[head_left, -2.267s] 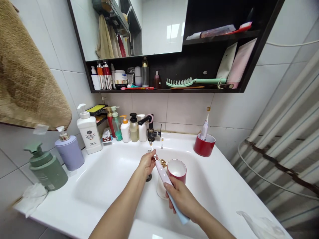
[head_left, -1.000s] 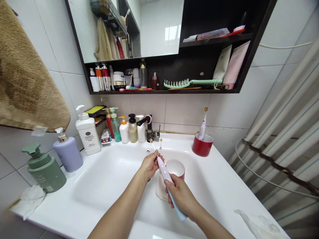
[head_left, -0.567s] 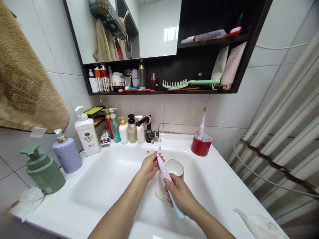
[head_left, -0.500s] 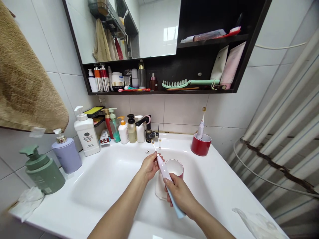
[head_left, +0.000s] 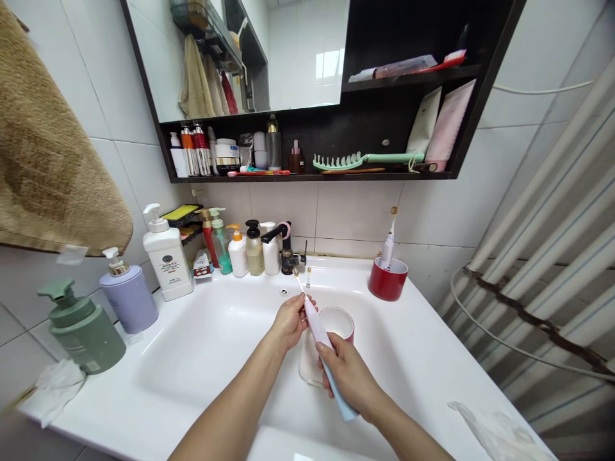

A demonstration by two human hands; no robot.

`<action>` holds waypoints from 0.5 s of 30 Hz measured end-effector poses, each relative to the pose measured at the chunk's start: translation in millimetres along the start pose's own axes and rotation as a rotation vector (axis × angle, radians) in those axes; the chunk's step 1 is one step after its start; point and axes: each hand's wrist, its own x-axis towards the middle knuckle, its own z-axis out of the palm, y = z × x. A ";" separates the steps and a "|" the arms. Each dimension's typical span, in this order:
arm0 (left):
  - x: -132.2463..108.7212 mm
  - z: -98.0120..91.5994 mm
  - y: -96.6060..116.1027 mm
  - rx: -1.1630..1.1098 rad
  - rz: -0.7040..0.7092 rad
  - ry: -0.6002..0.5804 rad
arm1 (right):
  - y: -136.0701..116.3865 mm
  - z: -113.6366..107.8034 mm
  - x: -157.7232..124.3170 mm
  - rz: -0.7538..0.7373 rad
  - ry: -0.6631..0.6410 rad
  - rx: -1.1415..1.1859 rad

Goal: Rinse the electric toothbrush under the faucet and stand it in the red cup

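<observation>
Over the sink, an electric toothbrush [head_left: 314, 319] with a pink-to-blue handle slants up and left. My right hand [head_left: 346, 371] wraps round the lower part of its handle. At the top end of the handle, my left hand [head_left: 290, 320] is closed round the base of the white brush head [head_left: 297, 276], fingertips pinched there. The bristles point up, close below the faucet. Behind the handle, inside the basin, stands a red cup with a white inside [head_left: 339, 321], partly hidden by my right hand. A whitish flat dish [head_left: 310, 365] lies beneath it, mostly covered.
A red cup [head_left: 387, 282] at the back right holds another electric toothbrush [head_left: 388, 248]. The black faucet [head_left: 288, 253] is at the back, with several pump bottles [head_left: 237, 253] to its left. Above hangs a mirrored cabinet [head_left: 307, 176]. Crumpled plastic [head_left: 494, 430] lies front right.
The brush head and my left hand have shifted very slightly to the right. Both hands keep the same hold, and the rest stays put.
</observation>
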 end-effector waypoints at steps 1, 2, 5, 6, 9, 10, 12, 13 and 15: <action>-0.3 0.3 0.1 0.003 0.000 -0.003 | 0.4 -0.2 0.3 -0.004 0.002 -0.001; -0.7 0.6 0.1 0.007 0.000 -0.005 | 0.9 -0.4 0.6 -0.008 0.003 0.000; -1.8 1.7 -0.1 0.020 0.001 -0.004 | 2.5 -0.7 1.3 -0.014 0.002 0.013; -2.2 2.0 -0.2 0.024 0.002 -0.003 | 2.7 -0.7 1.3 -0.011 0.002 0.024; -3.1 2.9 -0.7 0.032 0.009 -0.010 | 2.0 -0.3 0.6 0.011 -0.028 0.091; -3.3 3.1 -0.7 0.034 0.011 -0.015 | 1.6 -0.1 0.3 0.016 -0.040 0.112; -3.6 3.5 -0.4 0.033 0.013 -0.027 | 1.1 0.0 0.0 0.011 -0.039 0.108; -3.7 3.6 -0.2 0.031 0.014 -0.032 | 1.0 -0.1 0.0 0.000 -0.020 0.081; -4.1 3.9 0.4 0.026 0.019 -0.038 | 0.9 -0.1 0.1 -0.026 0.027 0.012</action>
